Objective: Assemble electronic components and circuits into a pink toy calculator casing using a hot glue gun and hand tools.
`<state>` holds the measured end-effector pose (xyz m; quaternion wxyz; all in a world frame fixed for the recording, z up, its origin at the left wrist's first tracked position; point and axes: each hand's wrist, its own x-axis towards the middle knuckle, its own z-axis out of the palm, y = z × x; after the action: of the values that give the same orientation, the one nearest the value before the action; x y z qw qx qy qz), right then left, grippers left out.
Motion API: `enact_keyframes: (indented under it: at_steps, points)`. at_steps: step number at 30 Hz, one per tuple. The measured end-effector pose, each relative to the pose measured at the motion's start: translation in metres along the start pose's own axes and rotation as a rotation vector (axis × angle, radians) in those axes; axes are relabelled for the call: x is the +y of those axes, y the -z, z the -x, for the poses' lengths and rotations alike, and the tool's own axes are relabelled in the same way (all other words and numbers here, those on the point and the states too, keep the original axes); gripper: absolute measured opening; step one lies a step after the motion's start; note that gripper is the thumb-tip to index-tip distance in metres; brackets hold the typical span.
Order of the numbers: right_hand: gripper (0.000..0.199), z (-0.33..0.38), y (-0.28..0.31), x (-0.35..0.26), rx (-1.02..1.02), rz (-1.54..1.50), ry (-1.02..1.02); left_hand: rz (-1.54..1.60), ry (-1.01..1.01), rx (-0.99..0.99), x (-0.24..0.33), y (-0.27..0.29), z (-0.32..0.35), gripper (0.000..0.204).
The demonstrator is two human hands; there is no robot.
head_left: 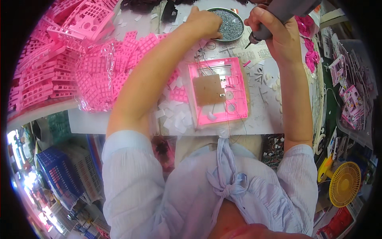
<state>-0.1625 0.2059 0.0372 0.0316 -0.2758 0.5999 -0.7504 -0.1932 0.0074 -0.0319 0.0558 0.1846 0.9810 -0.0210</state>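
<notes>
My left hand (203, 23) is at the left rim of a round metal dish (243, 28) full of small grey screws (230, 24). Its fingers are curled down over the screws, and whatever they pinch is too small to make out. In my right hand (281, 40) is a dark grey power screwdriver (284, 10), its thin bit slanting down to the left, touching nothing. Between my forearms lies an open pink plastic case (242, 95) on the table. A brown square board (207, 89) covers its left middle, with thin wires at the top and bottom.
Bagged pink keypad pieces (95, 79) and stacked pink shells (43, 83) fill the left side. White paper squares (175, 119) lie left of the case. Small loose parts (260, 75) lie right of it. A yellow fan (345, 184) stands at lower right, blue baskets (59, 171) at lower left.
</notes>
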Motion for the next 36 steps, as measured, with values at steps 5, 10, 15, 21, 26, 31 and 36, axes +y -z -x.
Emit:
enact_keyframes:
  at_steps: [5,10,15,21,26,31,36]
  points:
    - [0.031,0.010,-0.006,-0.006,0.021,-0.068,0.008,0.017,-0.001,0.085,0.006,-0.012,-0.018,0.017]
    - [0.030,0.007,-0.008,0.004,0.055,0.021,-0.004,-0.106,0.096,0.233,-0.012,-0.027,-0.036,0.026]
    - [0.032,0.015,-0.011,0.004,0.064,-0.021,-0.056,0.247,0.127,0.483,-0.013,-0.005,-0.006,0.022]
    - [0.033,0.066,-0.010,-0.020,-0.205,-0.447,0.036,0.528,-0.082,0.584,0.079,0.001,0.144,0.014]
    - [0.029,0.079,-0.039,-0.034,-0.348,-0.395,0.114,0.933,0.055,0.436,0.102,-0.011,0.181,0.010]
    - [0.031,0.080,-0.053,-0.027,-0.267,-0.524,0.133,0.985,0.092,0.396,0.101,-0.002,0.184,0.013]
    - [0.030,0.083,-0.052,-0.021,-0.229,-0.426,0.105,0.866,0.059,0.353,0.096,-0.001,0.177,0.015]
